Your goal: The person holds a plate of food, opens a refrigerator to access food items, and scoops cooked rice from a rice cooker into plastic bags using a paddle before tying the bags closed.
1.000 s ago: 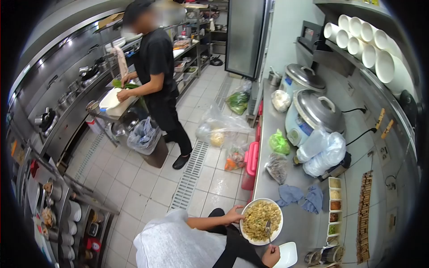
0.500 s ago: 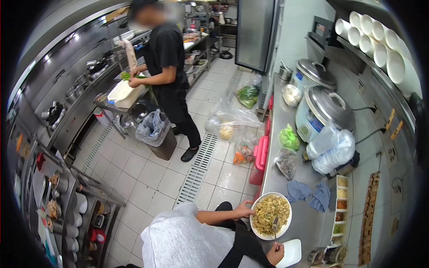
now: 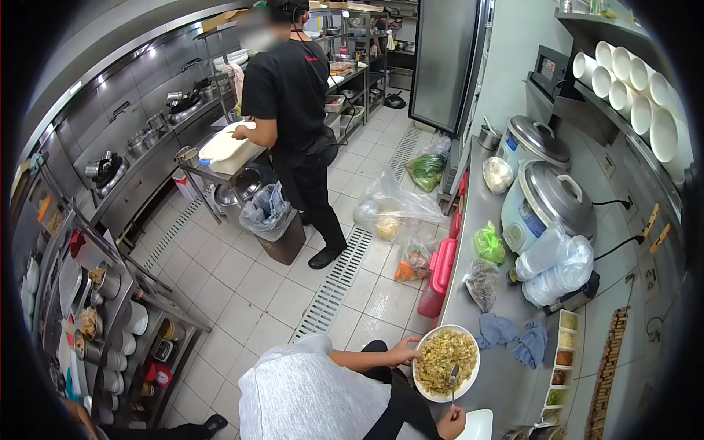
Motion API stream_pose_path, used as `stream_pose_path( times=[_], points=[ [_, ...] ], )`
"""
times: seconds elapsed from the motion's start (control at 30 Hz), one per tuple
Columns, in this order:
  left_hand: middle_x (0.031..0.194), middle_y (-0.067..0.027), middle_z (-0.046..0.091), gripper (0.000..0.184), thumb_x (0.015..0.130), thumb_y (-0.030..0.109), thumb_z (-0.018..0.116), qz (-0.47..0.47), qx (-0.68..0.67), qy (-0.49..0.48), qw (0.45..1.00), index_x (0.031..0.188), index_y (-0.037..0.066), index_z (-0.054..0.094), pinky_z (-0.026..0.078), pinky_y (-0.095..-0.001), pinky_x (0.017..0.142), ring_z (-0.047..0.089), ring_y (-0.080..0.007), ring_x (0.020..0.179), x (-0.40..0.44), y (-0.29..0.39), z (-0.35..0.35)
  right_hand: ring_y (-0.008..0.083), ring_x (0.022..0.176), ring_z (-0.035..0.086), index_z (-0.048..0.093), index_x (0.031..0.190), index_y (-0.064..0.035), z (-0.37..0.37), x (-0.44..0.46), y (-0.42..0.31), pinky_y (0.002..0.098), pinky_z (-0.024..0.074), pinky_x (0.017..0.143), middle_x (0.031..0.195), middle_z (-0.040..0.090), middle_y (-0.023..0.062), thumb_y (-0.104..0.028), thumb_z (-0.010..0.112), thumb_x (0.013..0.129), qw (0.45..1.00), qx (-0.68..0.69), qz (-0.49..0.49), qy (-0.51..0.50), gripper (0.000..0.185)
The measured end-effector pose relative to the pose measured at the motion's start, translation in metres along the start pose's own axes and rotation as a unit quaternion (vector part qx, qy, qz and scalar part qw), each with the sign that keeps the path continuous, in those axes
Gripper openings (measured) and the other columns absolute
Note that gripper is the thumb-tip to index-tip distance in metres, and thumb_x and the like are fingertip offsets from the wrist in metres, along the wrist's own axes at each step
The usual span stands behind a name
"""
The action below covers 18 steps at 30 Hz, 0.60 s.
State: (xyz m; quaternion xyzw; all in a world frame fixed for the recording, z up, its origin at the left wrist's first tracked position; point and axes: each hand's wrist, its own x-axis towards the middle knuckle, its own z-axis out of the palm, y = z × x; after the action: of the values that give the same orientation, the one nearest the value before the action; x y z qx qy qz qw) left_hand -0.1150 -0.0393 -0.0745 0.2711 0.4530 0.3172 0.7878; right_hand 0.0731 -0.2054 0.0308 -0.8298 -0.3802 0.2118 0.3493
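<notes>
A white bowl (image 3: 475,375) of fried rice (image 3: 444,358) stands on the metal counter beside me, at the lower right of the head view. My left hand (image 3: 404,353) grips its left rim, thumb on the edge. In my right hand (image 3: 451,423), below the bowl, is the handle of a metal spoon (image 3: 454,378), whose tip rests in the rice. A white square dish (image 3: 478,427) lies right beside that hand, partly cut off by the frame.
Blue cloths (image 3: 529,345), a grey-brown plastic bag (image 3: 481,286) and rice cookers (image 3: 550,198) stand along the counter (image 3: 455,293). A condiment tray (image 3: 562,359) is at the right. A co-worker (image 3: 290,95) stands by a bin (image 3: 282,238). Another person's leg (image 3: 169,431) shows at lower left.
The whole view has shifted a little. The co-worker has turned further away, and the green stalks in their hands are now mostly hidden. A second person's arm and leg have appeared at lower left.
</notes>
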Motion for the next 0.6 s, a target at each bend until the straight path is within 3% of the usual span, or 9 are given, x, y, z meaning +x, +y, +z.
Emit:
stream_pose_path(
  times=[0.1,0.17,0.3,0.37,0.5,0.57,0.6],
  points=[
    [0.087,-0.0095,0.056,0.070,0.065,0.003,0.063,0.045,0.035,-0.015,0.998,0.124,0.005,0.026,0.049,-0.0232,0.059,0.058,-0.0138,0.073,-0.003,0.001,0.001,0.0268,0.069,0.054,0.061,0.085,-0.0047,-0.001,-0.002,-0.002,0.0344,0.0432,0.065,0.077,0.059,0.0144,-0.027,0.058,0.079,1.000,-0.005,-0.008,-0.004,0.023],
    [0.073,-0.0062,0.055,0.071,0.061,0.007,0.065,0.085,0.030,0.006,0.996,0.122,0.008,0.029,0.038,-0.0195,0.046,0.050,-0.0098,0.055,-0.005,0.005,0.005,0.0269,0.070,0.055,0.060,0.086,-0.0054,0.002,0.000,0.008,0.0346,0.0433,0.065,0.078,0.060,0.0146,-0.027,0.058,0.079,1.000,-0.015,-0.011,-0.001,0.023],
    [0.072,-0.0055,0.055,0.070,0.063,0.006,0.065,0.081,0.018,0.008,0.997,0.123,0.009,0.029,0.038,-0.0192,0.046,0.049,-0.0089,0.054,-0.012,0.014,0.008,0.0264,0.069,0.054,0.060,0.086,-0.0051,-0.004,-0.003,0.001,0.0344,0.0430,0.065,0.077,0.059,0.0143,-0.027,0.058,0.079,0.999,-0.039,-0.005,0.000,0.023],
    [0.084,-0.0079,0.058,0.070,0.066,0.002,0.063,0.056,0.035,-0.039,0.997,0.125,0.008,0.026,0.048,-0.0226,0.060,0.058,-0.0123,0.073,-0.017,0.019,0.007,0.0259,0.067,0.052,0.059,0.084,-0.0041,-0.004,-0.003,0.005,0.0342,0.0424,0.064,0.074,0.057,0.0140,-0.027,0.058,0.080,0.999,0.021,-0.011,0.025,0.023],
    [0.076,-0.0051,0.056,0.067,0.065,0.004,0.063,0.081,0.032,-0.045,0.995,0.123,0.010,0.029,0.037,-0.0183,0.046,0.049,-0.0066,0.057,-0.028,0.028,0.024,0.0252,0.065,0.050,0.058,0.083,-0.0030,-0.007,0.000,0.008,0.0333,0.0419,0.063,0.072,0.056,0.0135,-0.027,0.057,0.081,0.998,0.058,-0.002,0.037,0.024],
    [0.078,-0.0050,0.057,0.066,0.067,0.004,0.062,0.086,0.007,-0.061,0.994,0.123,0.011,0.029,0.038,-0.0181,0.048,0.050,-0.0071,0.060,-0.033,0.036,0.034,0.0076,0.053,0.031,0.050,0.072,-0.0005,0.006,0.012,0.036,0.0242,0.0271,0.047,0.058,0.038,-0.0027,-0.017,0.055,0.083,0.992,0.079,-0.050,0.083,0.020],
    [0.079,-0.0054,0.057,0.066,0.067,0.004,0.062,0.081,0.023,-0.077,0.994,0.124,0.011,0.028,0.040,-0.0187,0.050,0.052,-0.0082,0.062,-0.032,0.038,0.035,0.0067,0.054,0.031,0.050,0.073,-0.0011,0.002,0.012,0.039,0.0235,0.0264,0.047,0.061,0.040,-0.0036,-0.017,0.054,0.084,0.993,0.072,-0.053,0.073,0.020]
  ],
)
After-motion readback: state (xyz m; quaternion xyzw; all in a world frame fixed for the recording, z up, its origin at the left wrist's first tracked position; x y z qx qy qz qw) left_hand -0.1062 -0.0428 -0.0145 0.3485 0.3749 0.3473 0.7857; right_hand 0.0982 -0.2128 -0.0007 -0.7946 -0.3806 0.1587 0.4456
